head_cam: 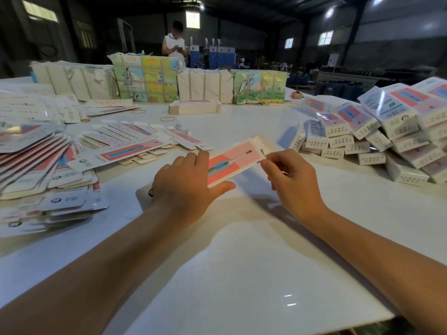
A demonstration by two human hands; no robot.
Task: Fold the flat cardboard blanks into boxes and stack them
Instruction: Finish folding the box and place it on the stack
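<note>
Left hand (186,187): palm down, fingers and thumb clasping the near end of the box (233,163).
Right hand (287,175): fingertips pinching the box's far-end flap above the table (242,262).

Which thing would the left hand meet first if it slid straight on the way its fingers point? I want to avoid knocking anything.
Probably nothing close: the left hand, which holds the box, points toward bare table; the small stack of blanks lies farther on. Depth is unclear.

Rubber bands (167,119) lie on the white table (242,262); paper-wrapped bundles (145,78) line its far edge, where a person (174,43) stands, perhaps holding a phone.
</note>
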